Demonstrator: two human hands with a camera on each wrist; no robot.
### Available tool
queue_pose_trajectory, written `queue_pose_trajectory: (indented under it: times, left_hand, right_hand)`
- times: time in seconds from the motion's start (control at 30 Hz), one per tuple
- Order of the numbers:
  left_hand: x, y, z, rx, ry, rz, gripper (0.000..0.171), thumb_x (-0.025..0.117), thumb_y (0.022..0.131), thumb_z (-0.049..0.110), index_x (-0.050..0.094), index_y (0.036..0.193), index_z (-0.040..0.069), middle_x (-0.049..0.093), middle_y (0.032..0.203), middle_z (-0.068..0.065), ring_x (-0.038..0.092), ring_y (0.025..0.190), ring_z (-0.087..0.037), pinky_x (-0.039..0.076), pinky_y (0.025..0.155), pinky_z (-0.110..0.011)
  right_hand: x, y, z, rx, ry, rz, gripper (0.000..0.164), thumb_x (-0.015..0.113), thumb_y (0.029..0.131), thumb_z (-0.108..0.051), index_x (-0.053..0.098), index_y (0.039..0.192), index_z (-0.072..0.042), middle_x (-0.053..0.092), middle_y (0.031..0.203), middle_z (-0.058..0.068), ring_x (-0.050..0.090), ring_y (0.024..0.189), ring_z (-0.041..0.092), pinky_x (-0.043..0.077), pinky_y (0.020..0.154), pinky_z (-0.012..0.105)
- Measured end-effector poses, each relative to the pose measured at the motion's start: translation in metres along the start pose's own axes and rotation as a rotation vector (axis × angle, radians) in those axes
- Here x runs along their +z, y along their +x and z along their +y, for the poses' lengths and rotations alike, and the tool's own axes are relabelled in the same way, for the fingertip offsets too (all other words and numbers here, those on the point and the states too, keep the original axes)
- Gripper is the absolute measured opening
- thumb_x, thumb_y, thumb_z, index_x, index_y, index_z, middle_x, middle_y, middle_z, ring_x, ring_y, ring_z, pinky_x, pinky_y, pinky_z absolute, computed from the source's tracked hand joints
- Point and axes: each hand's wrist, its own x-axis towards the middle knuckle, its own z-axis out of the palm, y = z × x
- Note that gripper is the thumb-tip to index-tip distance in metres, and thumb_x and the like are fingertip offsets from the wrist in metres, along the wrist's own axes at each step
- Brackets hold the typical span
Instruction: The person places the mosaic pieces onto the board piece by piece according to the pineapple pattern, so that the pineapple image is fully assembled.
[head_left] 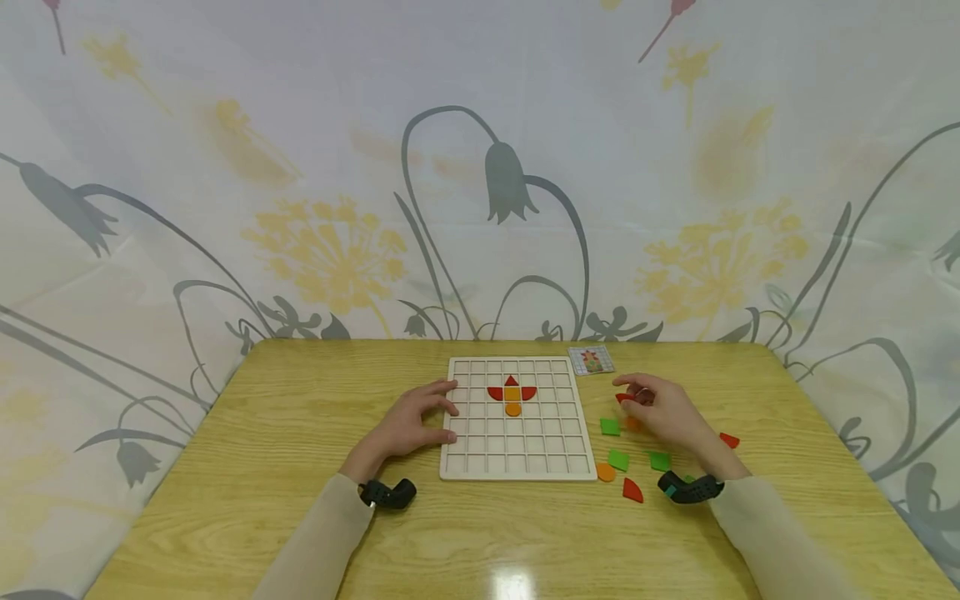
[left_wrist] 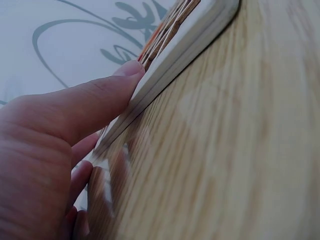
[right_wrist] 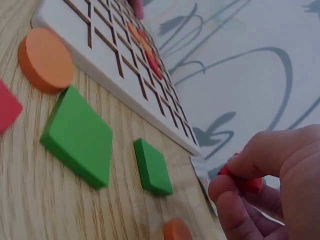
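Tip: pinch light, hold steady

Your right hand [head_left: 666, 410] pinches a red piece [head_left: 623, 399] right of the grid board [head_left: 478, 446]. Your left hand [head_left: 411, 422], fingers spread, touches the grid board's left edge; I'd press lightly there so nothing slides.

One Spread, One Pinching

The left hand [head_left: 411, 423] has its fingers [head_left: 433, 387] parted and slightly bent, thumb [left_wrist: 102, 102] extended — the right hand [head_left: 669, 410] pinches between thumb and fingers. Both sleeved forearms [head_left: 322, 529] reach forward, angled inward.
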Motion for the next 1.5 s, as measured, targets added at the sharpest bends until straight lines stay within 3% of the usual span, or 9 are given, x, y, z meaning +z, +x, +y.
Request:
queue_pose_trajectory:
  times: [0.3, 0.57, 0.83, 1.13, 1.5]
  left_hand:
    - [-0.002, 0.000, 0.004, 0.008, -0.007, 0.002, 0.028, 0.082, 0.083, 0.030, 0.071, 0.105, 0.015, 0.045, 0.153, -0.008, 0.033, 0.144, -0.033, 0.026, 0.114, -0.058]
    - [-0.003, 0.001, 0.006, 0.012, -0.007, 0.003, 0.028, 0.082, 0.083, 0.029, 0.071, 0.105, 0.014, 0.045, 0.153, -0.008, 0.033, 0.144, -0.033, 0.026, 0.114, -0.057]
    - [0.000, 0.000, 0.003, 0.011, -0.004, 0.005, 0.027, 0.081, 0.084, 0.031, 0.072, 0.104, 0.016, 0.045, 0.152, -0.008, 0.034, 0.144, -0.034, 0.027, 0.114, -0.058]
    - [0.000, -0.003, 0.004, 0.009, -0.019, 0.010, 0.027, 0.081, 0.084, 0.029, 0.072, 0.105, 0.014, 0.045, 0.152, -0.010, 0.034, 0.143, -0.035, 0.026, 0.114, -0.059]
    - [-0.001, 0.000, 0.000, 0.035, -0.013, 0.019, 0.027, 0.081, 0.084, 0.030, 0.072, 0.104, 0.015, 0.046, 0.152, -0.010, 0.035, 0.143, -0.035, 0.028, 0.113, -0.058]
  right_hand:
    - [0.032, 0.022, -0.025, -0.073, 0.150, -0.005, 0.012, 0.065, 0.095, -0.003, 0.067, 0.107, -0.001, 0.068, 0.097, 0.009, 0.064, 0.082, 0.021, 0.053, 0.067, 0.029]
    - [0.066, 0.043, -0.041, -0.045, 0.149, -0.050, 0.004, 0.072, 0.092, -0.009, 0.068, 0.093, -0.008, 0.068, 0.086, -0.002, 0.062, 0.076, 0.014, 0.051, 0.066, 0.029]
    - [0.095, 0.053, -0.052, -0.027, 0.179, -0.074, 0.005, 0.073, 0.092, -0.011, 0.069, 0.089, -0.013, 0.066, 0.083, -0.004, 0.061, 0.075, 0.015, 0.050, 0.069, 0.032]
    - [0.103, 0.054, -0.050, 0.031, 0.183, -0.110, 0.006, 0.073, 0.092, -0.011, 0.068, 0.089, -0.013, 0.063, 0.081, -0.002, 0.056, 0.072, 0.017, 0.047, 0.067, 0.032]
    - [0.096, 0.054, -0.054, 0.056, 0.202, -0.172, 0.005, 0.073, 0.091, -0.012, 0.068, 0.091, -0.011, 0.062, 0.083, 0.000, 0.054, 0.072, 0.019, 0.045, 0.067, 0.033]
